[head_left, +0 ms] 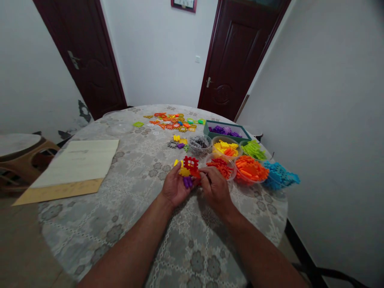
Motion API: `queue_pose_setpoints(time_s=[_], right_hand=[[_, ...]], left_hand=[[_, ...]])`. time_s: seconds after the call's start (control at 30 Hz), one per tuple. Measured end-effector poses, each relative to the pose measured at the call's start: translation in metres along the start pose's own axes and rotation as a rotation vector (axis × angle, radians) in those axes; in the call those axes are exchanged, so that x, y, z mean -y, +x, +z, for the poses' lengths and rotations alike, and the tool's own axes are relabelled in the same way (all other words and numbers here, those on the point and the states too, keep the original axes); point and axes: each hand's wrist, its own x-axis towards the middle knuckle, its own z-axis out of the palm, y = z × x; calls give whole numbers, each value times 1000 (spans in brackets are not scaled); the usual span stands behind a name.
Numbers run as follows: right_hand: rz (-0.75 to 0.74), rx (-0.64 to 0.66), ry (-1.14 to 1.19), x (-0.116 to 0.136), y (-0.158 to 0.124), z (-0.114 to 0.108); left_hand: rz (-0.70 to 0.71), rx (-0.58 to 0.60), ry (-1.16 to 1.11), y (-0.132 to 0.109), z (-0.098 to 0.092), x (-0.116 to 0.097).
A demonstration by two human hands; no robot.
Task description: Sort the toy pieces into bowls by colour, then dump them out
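Floral tablecloth (144, 224), filled tubs (248, 183), scattered pieces (169, 126) beyond, left grip (176, 188) holding plastic shapes (185, 172), right grip (218, 190) pinching one.

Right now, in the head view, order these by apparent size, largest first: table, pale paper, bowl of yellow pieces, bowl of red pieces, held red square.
1. Table
2. Pale paper
3. Bowl of yellow pieces and bowl of red pieces: too alike to rank
4. Red square

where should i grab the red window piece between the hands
Probably grip the red window piece by its toothed top edge, from above: that edge is free of fingers, while the left hand and yellow piece crowd its lower left.
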Motion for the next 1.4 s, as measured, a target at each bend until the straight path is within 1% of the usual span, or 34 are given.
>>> queue_pose_setpoints(time_s=[0.13,0.23,0.37,0.43,0.5,0.6,0.77,0.9,0.93,0.97,1.07,1.13,1.23,1.33,1.4], right_hand=[[115,-22,32,0,0,-1],[201,-4,75,4,0,-3],[341,34,173,7,0,-7],[388,50,196,7,2,-9],[409,77,193,5,4,-12],[428,116,204,2,6,-13],[447,180,361,0,5,-12],[396,257,269,-1,7,-24],[391,247,248,-2,8,-30],[391,202,231,-4,10,-35],[404,-53,163,-14,16,-51],[406,-168,71,-23,20,-58],[365,-220,-114,-37,25,-62],[224,-290,-275,-42,26,-60],[115,-293,-291,-37,24,-55]], left_hand=[[48,-49,36,1,0,-1],[69,-74,112,2,0,1],[124,-17,220,4,-1,4],[160,6,273,4,-5,3],[188,7,327,5,-8,2],[209,-27,390,5,-12,-1],[254,-69,387,7,-14,0],[262,-137,324,7,-13,-5],[265,-154,302,7,-12,-7],[263,-165,283,7,-12,-9],[230,-173,242,5,-10,-14],[201,-173,224,5,-9,-15],[166,-169,210,4,-8,-14],[141,-153,202,5,-8,-12],[128,-140,195,5,-8,-11]])
